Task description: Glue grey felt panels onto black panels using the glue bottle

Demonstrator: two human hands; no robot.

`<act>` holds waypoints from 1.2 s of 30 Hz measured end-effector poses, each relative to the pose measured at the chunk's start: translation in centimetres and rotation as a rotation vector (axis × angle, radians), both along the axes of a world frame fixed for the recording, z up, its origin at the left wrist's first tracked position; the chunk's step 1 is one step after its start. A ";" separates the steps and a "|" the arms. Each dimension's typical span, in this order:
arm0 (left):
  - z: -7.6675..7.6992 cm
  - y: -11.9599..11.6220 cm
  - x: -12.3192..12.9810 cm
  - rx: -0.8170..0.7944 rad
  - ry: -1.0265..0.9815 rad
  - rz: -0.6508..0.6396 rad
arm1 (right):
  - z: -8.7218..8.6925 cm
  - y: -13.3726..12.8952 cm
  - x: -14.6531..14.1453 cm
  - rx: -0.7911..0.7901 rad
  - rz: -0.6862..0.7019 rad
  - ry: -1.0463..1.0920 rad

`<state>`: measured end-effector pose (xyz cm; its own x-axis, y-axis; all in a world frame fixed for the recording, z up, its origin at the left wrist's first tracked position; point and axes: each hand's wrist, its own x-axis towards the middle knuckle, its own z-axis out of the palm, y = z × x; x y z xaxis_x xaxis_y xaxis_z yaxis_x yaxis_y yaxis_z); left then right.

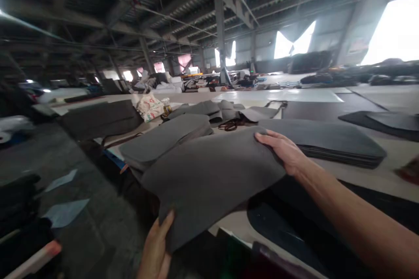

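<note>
A large grey sheet (212,174) with a curved outline is held up in front of me, above the table's near edge. My left hand (157,244) pinches its lower left corner, thumb on top. At the upper right edge, my right hand (281,148) grips it with the thumb on top and the other fingers partly hidden. Just behind the sheet on the left lies a stack of grey pieces (170,135). To the right of my right hand sits another neat stack of grey pieces (334,139).
Crumpled grey pieces (209,109) and a printed cloth bag (150,107) lie farther back on the table (396,174). Dark material (294,222) is at the near right. Papers (65,212) lie on the floor at left.
</note>
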<state>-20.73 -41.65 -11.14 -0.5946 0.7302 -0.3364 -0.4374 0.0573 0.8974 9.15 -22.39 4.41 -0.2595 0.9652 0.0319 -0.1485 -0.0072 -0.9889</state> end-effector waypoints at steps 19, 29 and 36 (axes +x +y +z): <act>9.6 15.5 15.3 0.436 0.521 -0.666 | -1.7 -11.4 28.7 0.096 -0.745 -0.233; 4.4 13.7 15.4 0.022 1.119 -0.838 | -10.8 -16.7 29.6 -0.143 -0.679 -0.469; 4.6 12.9 15.9 -0.078 1.311 -0.826 | -12.6 -16.7 30.7 -0.141 -0.705 -0.556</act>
